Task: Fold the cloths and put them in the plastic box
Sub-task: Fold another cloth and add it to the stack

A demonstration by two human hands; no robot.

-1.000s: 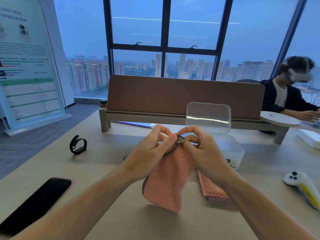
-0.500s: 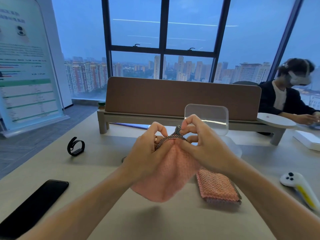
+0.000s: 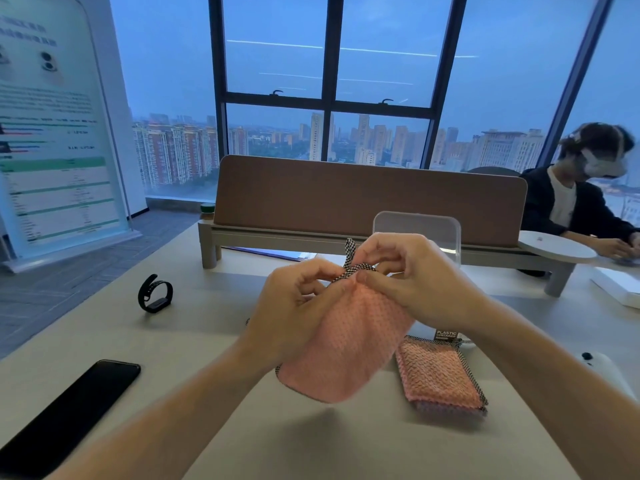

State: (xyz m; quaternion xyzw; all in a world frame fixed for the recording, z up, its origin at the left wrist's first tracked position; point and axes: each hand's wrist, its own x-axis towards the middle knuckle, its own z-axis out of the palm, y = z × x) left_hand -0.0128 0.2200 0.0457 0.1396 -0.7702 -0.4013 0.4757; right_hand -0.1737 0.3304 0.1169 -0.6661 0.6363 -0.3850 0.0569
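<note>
held cloth (image 3: 346, 348): pink, checkered trim, hanging clear of tabletop (image 3: 207, 341)
folded cloth (image 3: 440, 374): pink, flat, 4 o'clock of held cloth
plastic box (image 3: 419, 230): clear, lid upright, 1 o'clock, mostly hidden

Folded cloth (image 3: 441, 374) before the plastic box (image 3: 419, 233)

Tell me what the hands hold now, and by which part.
The left hand and right hand pinch the pink cloth by its checkered top edge.
</note>
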